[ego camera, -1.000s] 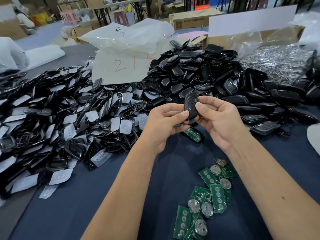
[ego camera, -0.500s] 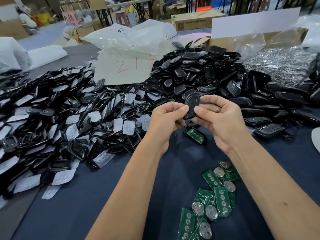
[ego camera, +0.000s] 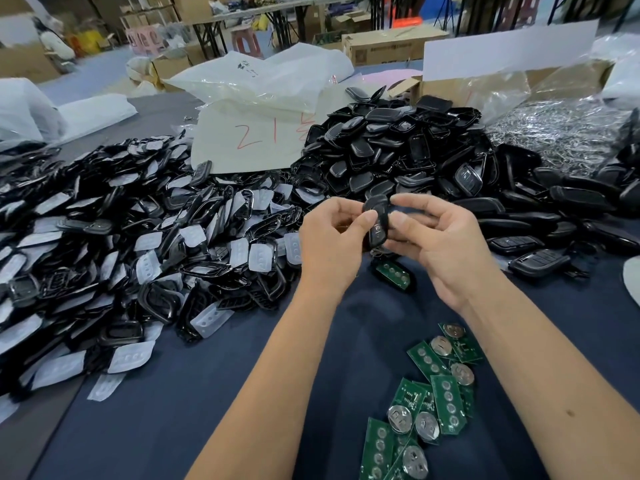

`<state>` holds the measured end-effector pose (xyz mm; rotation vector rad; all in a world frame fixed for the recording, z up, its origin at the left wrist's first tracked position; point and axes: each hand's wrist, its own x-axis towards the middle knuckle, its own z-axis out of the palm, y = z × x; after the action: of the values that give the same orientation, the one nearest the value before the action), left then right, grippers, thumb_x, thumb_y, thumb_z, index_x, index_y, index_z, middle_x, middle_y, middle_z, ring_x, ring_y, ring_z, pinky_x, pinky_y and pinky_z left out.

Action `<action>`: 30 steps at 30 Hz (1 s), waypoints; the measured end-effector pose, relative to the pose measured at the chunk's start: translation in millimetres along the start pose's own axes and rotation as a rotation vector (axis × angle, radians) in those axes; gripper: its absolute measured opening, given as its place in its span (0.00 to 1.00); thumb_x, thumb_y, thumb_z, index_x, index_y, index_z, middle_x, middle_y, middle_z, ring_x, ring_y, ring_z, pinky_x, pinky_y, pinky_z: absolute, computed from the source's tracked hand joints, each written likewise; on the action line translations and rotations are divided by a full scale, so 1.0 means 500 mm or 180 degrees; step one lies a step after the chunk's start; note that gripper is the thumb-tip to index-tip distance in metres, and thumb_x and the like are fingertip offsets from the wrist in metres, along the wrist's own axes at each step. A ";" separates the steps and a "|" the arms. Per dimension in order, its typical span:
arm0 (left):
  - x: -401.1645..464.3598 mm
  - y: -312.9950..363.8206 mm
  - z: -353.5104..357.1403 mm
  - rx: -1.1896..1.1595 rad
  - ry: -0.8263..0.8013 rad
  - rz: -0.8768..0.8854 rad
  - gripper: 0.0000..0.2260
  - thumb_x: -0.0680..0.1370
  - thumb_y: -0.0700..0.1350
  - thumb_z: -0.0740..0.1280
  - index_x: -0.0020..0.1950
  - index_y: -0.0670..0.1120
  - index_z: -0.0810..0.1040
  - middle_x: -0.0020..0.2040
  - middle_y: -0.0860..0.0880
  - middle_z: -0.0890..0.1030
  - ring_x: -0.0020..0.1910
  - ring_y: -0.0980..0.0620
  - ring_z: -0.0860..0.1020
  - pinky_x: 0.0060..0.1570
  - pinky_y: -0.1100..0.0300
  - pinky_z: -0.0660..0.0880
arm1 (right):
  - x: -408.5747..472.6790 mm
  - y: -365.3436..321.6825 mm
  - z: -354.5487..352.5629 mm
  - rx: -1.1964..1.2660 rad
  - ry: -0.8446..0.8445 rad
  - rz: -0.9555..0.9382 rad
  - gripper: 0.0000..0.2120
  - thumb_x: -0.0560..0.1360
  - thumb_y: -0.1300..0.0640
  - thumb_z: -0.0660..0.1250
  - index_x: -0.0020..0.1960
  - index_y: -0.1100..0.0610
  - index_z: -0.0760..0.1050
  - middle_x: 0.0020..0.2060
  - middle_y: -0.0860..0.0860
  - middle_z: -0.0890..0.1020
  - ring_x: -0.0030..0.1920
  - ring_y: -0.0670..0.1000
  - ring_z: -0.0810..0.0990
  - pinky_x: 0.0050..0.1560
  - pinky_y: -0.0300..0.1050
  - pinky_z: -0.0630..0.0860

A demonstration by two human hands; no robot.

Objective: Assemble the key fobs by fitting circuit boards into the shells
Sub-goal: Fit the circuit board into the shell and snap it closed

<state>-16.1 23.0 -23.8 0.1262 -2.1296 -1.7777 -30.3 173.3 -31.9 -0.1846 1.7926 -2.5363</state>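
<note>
Both hands, left hand (ego camera: 334, 247) and right hand (ego camera: 446, 244), pinch one key fob (ego camera: 377, 225) between them.

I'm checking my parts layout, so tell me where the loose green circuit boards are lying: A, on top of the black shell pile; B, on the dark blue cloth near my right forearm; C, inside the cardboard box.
B: the loose green circuit boards lie scattered on the dark blue cloth, beside the right forearm.

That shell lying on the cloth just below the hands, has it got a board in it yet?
Yes. The shell lies open face up, a green circuit board seated inside its black rim.
</note>
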 end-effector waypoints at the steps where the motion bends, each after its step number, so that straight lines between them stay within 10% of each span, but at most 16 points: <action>1: -0.002 -0.001 0.002 0.0416 0.0082 0.0352 0.06 0.77 0.39 0.75 0.44 0.50 0.82 0.39 0.55 0.84 0.38 0.59 0.81 0.44 0.59 0.80 | -0.002 0.001 0.007 -0.0042 0.0045 -0.0002 0.08 0.78 0.66 0.73 0.53 0.56 0.85 0.42 0.55 0.88 0.42 0.53 0.87 0.48 0.50 0.86; 11: -0.024 0.006 0.019 0.0961 0.0093 0.1254 0.08 0.72 0.37 0.76 0.47 0.49 0.85 0.40 0.56 0.83 0.39 0.58 0.82 0.42 0.56 0.81 | -0.005 0.004 0.015 0.0285 0.0082 0.0077 0.09 0.75 0.66 0.74 0.56 0.63 0.83 0.50 0.61 0.88 0.50 0.58 0.88 0.53 0.53 0.85; 21: -0.039 0.021 0.006 0.2355 -0.0351 -0.0025 0.23 0.68 0.62 0.80 0.41 0.46 0.73 0.38 0.51 0.77 0.37 0.54 0.74 0.33 0.57 0.69 | 0.032 0.008 -0.034 0.0913 0.0576 0.0256 0.08 0.86 0.64 0.61 0.60 0.64 0.77 0.50 0.57 0.85 0.56 0.57 0.85 0.66 0.56 0.80; 30: -0.047 0.016 0.031 0.1637 -0.0622 -0.0115 0.15 0.70 0.49 0.82 0.47 0.50 0.77 0.38 0.54 0.78 0.37 0.55 0.75 0.36 0.60 0.71 | 0.030 0.005 -0.049 0.1422 0.0318 0.0402 0.09 0.85 0.63 0.59 0.57 0.64 0.78 0.51 0.59 0.86 0.58 0.59 0.86 0.61 0.53 0.82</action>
<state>2.0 46.1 -23.3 0.1247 -2.7001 -1.2622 -48.1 193.8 -41.2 0.0670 1.1693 -2.8063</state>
